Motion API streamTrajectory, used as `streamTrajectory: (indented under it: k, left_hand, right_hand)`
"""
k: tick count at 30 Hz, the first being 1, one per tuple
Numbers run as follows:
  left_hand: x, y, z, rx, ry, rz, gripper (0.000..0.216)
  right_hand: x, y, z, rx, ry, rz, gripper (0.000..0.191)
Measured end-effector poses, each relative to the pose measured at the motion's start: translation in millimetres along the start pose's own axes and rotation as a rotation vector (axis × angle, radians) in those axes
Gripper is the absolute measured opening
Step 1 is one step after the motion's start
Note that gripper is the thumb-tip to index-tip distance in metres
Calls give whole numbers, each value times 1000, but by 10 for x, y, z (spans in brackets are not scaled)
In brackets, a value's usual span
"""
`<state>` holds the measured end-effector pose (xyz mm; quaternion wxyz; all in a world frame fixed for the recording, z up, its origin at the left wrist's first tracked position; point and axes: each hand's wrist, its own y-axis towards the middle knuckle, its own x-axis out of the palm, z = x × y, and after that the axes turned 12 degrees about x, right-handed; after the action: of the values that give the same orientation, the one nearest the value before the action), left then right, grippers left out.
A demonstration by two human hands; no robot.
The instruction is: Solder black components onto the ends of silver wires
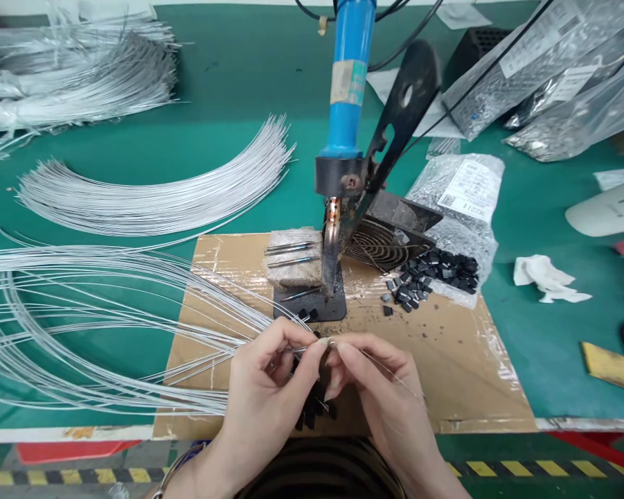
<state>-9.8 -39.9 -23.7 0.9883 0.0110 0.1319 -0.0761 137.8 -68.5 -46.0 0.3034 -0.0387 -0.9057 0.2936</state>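
The left hand (264,388) and right hand (381,378) pinch wire (389,374), fingertips nearly meeting. Beyond the fingertips stands the iron (347,114); black pieces (447,267) lie farther right.

White label (467,186) apparently reading "M2211", on clear bag (485,241), other bag labels (543,33) illegible

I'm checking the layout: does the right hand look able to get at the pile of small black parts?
Probably yes: mostly bare cardboard lies between the right hand and the black parts, though that hand looks busy beside the left hand.
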Motion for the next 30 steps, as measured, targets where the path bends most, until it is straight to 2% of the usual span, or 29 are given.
streamTrajectory:
  k: [6, 18, 24, 30]
  left_hand:
    - [8, -27, -7, 82, 30, 11, 15]
    - [-4, -23, 0, 188, 87, -11, 14]
    - [-20, -58, -27, 195, 114, -21, 15]
    - [-20, -75, -55, 175, 120, -37, 16]
  right_hand:
    - [59, -33, -31, -8, -44, 74, 14]
    - [53, -51, -27, -16, -67, 86, 13]
    - [14, -33, -70, 52, -33, 42, 15]
    - [-62, -18, -139, 105, -96, -13, 17]
